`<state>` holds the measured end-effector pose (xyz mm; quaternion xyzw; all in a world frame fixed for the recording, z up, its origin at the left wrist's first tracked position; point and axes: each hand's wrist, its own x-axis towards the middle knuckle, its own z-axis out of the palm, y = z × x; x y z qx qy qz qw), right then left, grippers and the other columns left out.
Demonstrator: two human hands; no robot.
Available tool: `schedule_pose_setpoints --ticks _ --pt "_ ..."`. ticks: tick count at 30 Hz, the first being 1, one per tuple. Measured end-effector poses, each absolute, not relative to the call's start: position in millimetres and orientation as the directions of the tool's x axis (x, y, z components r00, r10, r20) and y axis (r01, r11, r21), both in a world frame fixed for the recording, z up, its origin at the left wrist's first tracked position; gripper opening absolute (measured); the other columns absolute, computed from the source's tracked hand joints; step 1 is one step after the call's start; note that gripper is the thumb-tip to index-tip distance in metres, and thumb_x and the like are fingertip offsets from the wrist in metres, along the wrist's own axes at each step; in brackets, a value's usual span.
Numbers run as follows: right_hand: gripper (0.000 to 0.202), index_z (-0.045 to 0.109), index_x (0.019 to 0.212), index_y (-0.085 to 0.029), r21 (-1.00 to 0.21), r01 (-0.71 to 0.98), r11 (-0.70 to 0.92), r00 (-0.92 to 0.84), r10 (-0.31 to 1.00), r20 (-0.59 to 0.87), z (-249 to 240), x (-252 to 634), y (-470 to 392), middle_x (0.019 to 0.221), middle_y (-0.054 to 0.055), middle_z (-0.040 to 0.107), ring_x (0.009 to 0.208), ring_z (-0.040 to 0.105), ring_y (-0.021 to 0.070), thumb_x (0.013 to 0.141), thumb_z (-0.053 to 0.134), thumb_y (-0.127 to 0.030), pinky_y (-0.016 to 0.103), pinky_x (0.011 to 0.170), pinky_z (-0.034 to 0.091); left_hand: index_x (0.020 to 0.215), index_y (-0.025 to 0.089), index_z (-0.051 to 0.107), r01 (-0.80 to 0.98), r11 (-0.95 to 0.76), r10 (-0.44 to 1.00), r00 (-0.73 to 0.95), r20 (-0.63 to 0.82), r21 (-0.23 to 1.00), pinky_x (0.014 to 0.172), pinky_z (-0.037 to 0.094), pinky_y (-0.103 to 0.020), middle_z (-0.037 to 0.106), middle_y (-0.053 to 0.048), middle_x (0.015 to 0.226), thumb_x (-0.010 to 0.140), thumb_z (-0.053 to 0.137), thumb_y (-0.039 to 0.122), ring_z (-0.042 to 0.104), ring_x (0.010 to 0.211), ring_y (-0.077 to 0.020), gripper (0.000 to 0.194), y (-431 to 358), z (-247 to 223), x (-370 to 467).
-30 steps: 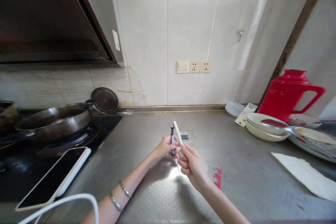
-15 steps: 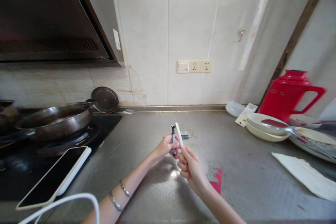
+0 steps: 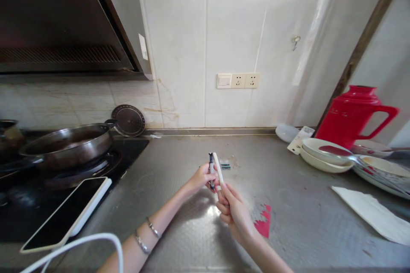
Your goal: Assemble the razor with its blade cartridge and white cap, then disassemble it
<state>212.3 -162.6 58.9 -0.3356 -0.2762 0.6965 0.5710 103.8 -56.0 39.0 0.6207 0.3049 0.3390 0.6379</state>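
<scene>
Over the middle of the counter (image 3: pixel 179 243), my left hand (image 3: pixel 200 179) is closed around a slim grey-and-black stick-like tool (image 3: pixel 211 168), held upright; its exact kind is hard to make out. My right hand (image 3: pixel 236 213) grips a slender white stick (image 3: pixel 218 166) by its lower end. The white stick leans slightly left, close beside the grey tool, and my fingers nearly meet between them. Whether the two pieces touch is unclear. A small dark green-and-clear flat item (image 3: pixel 225 164) lies on the counter behind my hands.
To the left, a steel pan (image 3: pixel 67 145) sits on the black stove, with a phone (image 3: pixel 67 213) at its front edge and a white cable (image 3: pixel 92 237) nearby. A pink patch (image 3: pixel 263 222) lies right of my hands. Stacked bowls (image 3: pixel 325 160), a red thermos (image 3: pixel 349 115) and a white paper (image 3: pixel 371 213) are at right.
My right hand has shifted very slightly left and down with the white stick. The left hand still holds the grey tool in nearly the same place.
</scene>
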Motion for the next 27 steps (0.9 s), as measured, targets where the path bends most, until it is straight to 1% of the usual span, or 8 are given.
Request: schedule_pose_setpoints --ticks 3,6,9,15,19,21,24,27 --pt "0.045 0.043 0.078 -0.020 -0.773 -0.616 -0.149 -0.101 0.989 -0.110 62.9 211.0 -160.6 0.050 -0.012 0.023 0.039 0.010 0.0000 0.061 0.071 -0.052 0.014 0.035 0.001 0.084 0.015 0.046 -0.062 -0.002 0.808 0.587 0.038 0.998 0.040 0.042 -0.019 0.055 0.003 0.057 0.066 0.065 0.033 0.054 0.044 -0.0107 0.032 -56.6 38.2 104.9" --pt "0.045 0.042 0.075 -0.020 -0.772 -0.614 -0.164 -0.099 0.986 -0.131 62.4 206.7 -161.2 0.051 -0.012 0.025 0.038 0.012 0.0000 0.062 0.071 -0.052 0.015 0.035 0.002 0.081 0.015 0.047 -0.068 0.007 0.819 0.573 0.033 0.998 0.038 0.039 -0.018 0.053 0.005 0.056 0.061 0.067 0.028 0.051 0.042 -0.0088 0.031 -56.9 38.3 105.7" --pt "0.043 0.044 0.078 -0.020 -0.771 -0.607 -0.192 -0.112 0.981 -0.157 58.6 203.6 -164.1 0.051 -0.012 0.024 0.038 0.012 0.0005 0.064 0.069 -0.052 0.015 0.035 0.002 0.081 0.015 0.046 -0.069 0.018 0.820 0.572 0.025 0.997 0.039 0.040 -0.018 0.049 0.007 0.053 0.061 0.063 0.022 0.049 0.041 -0.0075 0.027 -56.7 40.3 105.0" --pt "0.044 0.038 0.070 -0.020 -0.764 -0.632 -0.131 -0.075 0.991 -0.108 58.4 202.9 -163.1 0.051 -0.012 0.025 0.038 0.011 0.0005 0.064 0.069 -0.051 0.015 0.035 0.002 0.082 0.015 0.046 -0.042 -0.003 0.819 0.574 0.026 0.999 0.041 0.044 -0.021 0.054 0.003 0.059 0.062 0.062 0.024 0.052 0.046 -0.0100 0.027 -57.9 42.9 104.0" --pt "0.042 0.044 0.078 -0.021 -0.771 -0.608 -0.189 -0.101 0.982 -0.162 56.0 199.7 -167.0 0.051 -0.012 0.025 0.038 0.012 0.0010 0.064 0.068 -0.052 0.015 0.035 0.002 0.081 0.016 0.045 -0.067 -0.005 0.838 0.544 0.040 0.998 0.039 0.039 -0.017 0.050 0.006 0.056 0.061 0.061 0.019 0.047 0.042 -0.0066 0.026 -55.9 41.1 103.4" --pt "0.042 0.045 0.079 -0.021 -0.772 -0.610 -0.179 -0.096 0.984 -0.153 56.9 199.5 -167.5 0.051 -0.012 0.025 0.038 0.012 0.0011 0.064 0.069 -0.052 0.015 0.035 0.002 0.082 0.016 0.046 -0.054 -0.007 0.829 0.558 0.036 0.999 0.039 0.040 -0.018 0.051 0.005 0.057 0.062 0.061 0.021 0.049 0.043 -0.0075 0.026 -54.9 40.4 103.2" --pt "0.043 0.041 0.072 -0.021 -0.755 -0.643 -0.131 -0.072 0.991 -0.111 59.2 199.9 -165.8 0.051 -0.012 0.024 0.038 0.011 0.0008 0.063 0.070 -0.051 0.015 0.035 0.002 0.083 0.015 0.047 -0.037 -0.009 0.806 0.591 0.029 0.999 0.041 0.042 -0.019 0.054 0.004 0.060 0.061 0.064 0.026 0.052 0.046 -0.0095 0.029 -55.9 40.5 103.6" --pt "0.044 0.040 0.071 -0.021 -0.745 -0.652 -0.141 -0.071 0.990 -0.126 58.1 198.6 -167.4 0.050 -0.012 0.024 0.038 0.011 0.0006 0.063 0.070 -0.051 0.015 0.035 0.003 0.080 0.015 0.046 -0.043 -0.012 0.811 0.584 0.034 0.999 0.041 0.041 -0.018 0.052 0.005 0.059 0.060 0.063 0.024 0.050 0.045 -0.0079 0.028 -57.9 41.9 104.3"
